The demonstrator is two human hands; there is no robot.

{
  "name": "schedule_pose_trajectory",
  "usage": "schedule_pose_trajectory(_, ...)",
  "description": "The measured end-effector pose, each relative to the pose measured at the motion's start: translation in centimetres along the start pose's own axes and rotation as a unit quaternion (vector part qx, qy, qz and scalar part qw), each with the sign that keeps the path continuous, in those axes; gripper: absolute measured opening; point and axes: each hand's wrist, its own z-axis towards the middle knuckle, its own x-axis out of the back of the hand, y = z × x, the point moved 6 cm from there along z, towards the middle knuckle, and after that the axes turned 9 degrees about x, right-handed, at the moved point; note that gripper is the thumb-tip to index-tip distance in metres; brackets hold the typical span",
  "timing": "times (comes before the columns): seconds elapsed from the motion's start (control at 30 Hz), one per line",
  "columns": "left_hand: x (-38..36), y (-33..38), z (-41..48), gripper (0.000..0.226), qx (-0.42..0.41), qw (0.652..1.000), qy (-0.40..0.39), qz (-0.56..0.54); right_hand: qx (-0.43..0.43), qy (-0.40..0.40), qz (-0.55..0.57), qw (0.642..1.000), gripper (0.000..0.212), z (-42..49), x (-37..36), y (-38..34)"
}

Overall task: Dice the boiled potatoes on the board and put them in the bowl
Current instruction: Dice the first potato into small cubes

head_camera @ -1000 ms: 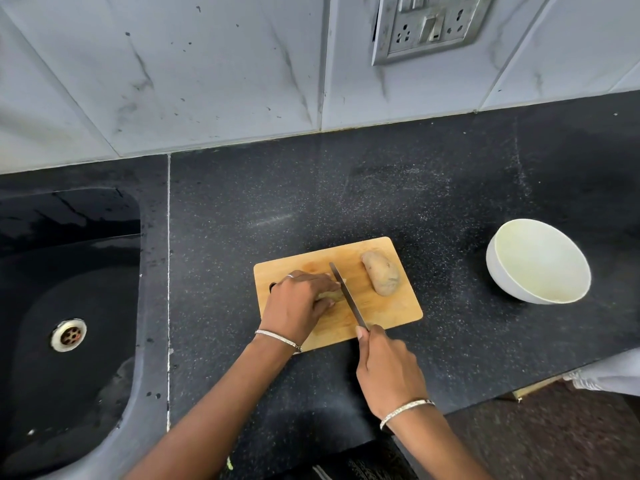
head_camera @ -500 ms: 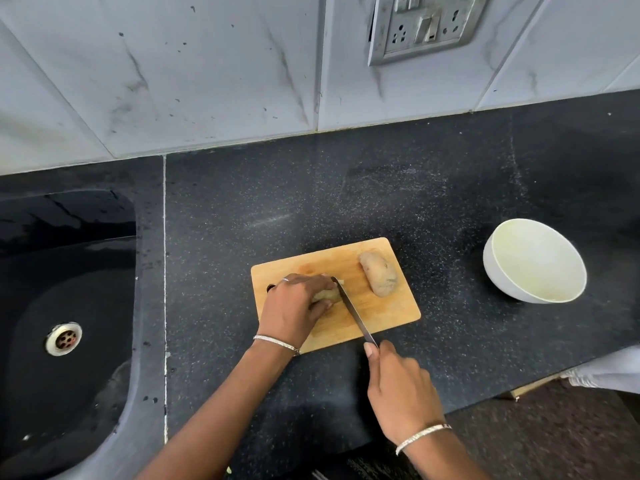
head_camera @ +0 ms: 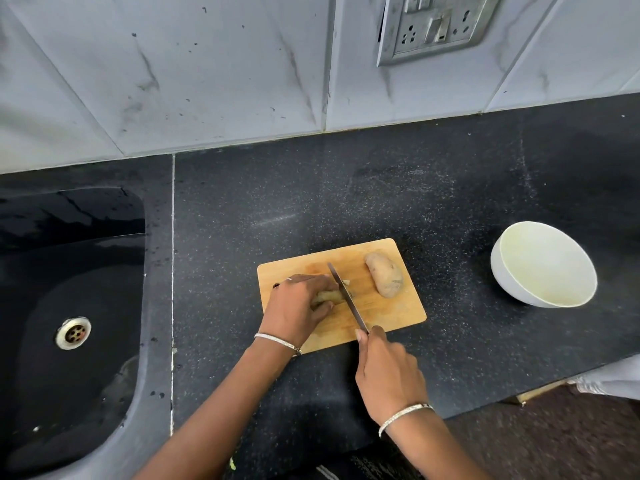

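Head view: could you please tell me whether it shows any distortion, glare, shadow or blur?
Head view: wide-angle bending splays the wall tiles and tilts the counter; the glossy sink shows sheen; the bowl casts a soft shadow around its base; the knife and the cut potato look sharp, unblurred.

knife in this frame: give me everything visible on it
The knife has a narrow, straight grey blade that looks like metal. Its handle is hidden inside the right hand, which grips it. The blade runs diagonally over the wooden board, tip pointing away from the person and slightly left. Its edge is down on the held potato, close beside the left hand. A small cut piece lies just right of the blade.
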Motion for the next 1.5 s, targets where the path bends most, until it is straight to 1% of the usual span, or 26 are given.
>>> schedule_pose_trajectory(0.1,-0.1,0.0,0.0,0.029,0.003,1.0,-0.001,-0.003,-0.015,-0.016,-0.006,1.0,0.043,0.8,-0.8,-0.5)
schedule_pose_trajectory(0.2,-0.1,-0.1,-0.2,0.028,0.007,1.0,0.018,-0.01,-0.023,-0.022,-0.016,0.999,0.043,1.3,-1.4,-0.6)
schedule_pose_trajectory(0.33,-0.2,0.1,-0.4,0.027,0.011,0.999,0.03,-0.008,-0.018,-0.023,-0.031,0.999,0.044,1.0,-1.6,-0.3)
schedule_pose_trajectory(0.53,-0.2,-0.2,-0.4,0.029,0.015,0.999,0.027,-0.015,-0.01,-0.025,-0.049,0.998,0.046,0.1,-1.6,0.2)
schedule_pose_trajectory(0.63,-0.2,-0.3,-0.4,0.031,0.021,0.999,0.031,-0.022,-0.005,-0.024,-0.035,0.999,0.044,-0.7,-1.0,1.1)
schedule_pose_trajectory(0.73,-0.5,-0.7,-0.3,0.031,0.026,0.999,0.018,-0.032,-0.003,-0.014,0.003,1.0,0.045,-0.7,-0.1,1.7)
schedule_pose_trajectory(0.93,-0.1,-1.3,-0.4,0.034,0.025,0.999,0.022,-0.038,0.015,-0.003,0.033,0.999,0.042,-0.1,0.2,0.8)
schedule_pose_trajectory(1.23,-0.1,-0.9,-0.3,0.027,0.015,0.999,0.021,-0.021,0.015,-0.009,0.013,1.0,0.042,0.0,0.4,-0.2)
schedule_pose_trajectory(1.5,0.0,-1.1,-0.3,0.027,0.024,0.999,0.018,-0.027,-0.001,-0.025,-0.003,1.0,0.044,1.8,-0.7,-1.2)
